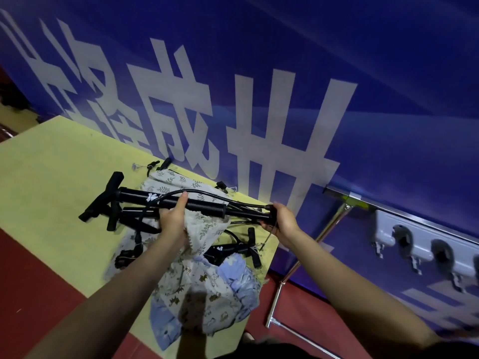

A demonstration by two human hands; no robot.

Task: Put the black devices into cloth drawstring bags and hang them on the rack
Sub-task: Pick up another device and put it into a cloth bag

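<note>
Early on: left hand (173,221) and right hand (283,222) each grasp one black pump (181,203) above the floral bags (204,275); no bagged device hangs on the rack (425,244) beyond the bags.

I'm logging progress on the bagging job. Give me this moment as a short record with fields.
left hand: grips the barrel of a black pump and a leaf-print bag
right hand: grips the pump's other end
pump state: held level above the table, not yet in a bag
other pumps: one lies by the table's right edge
loose bags: heap at the near edge
rack: on the right, hooks bare
</note>
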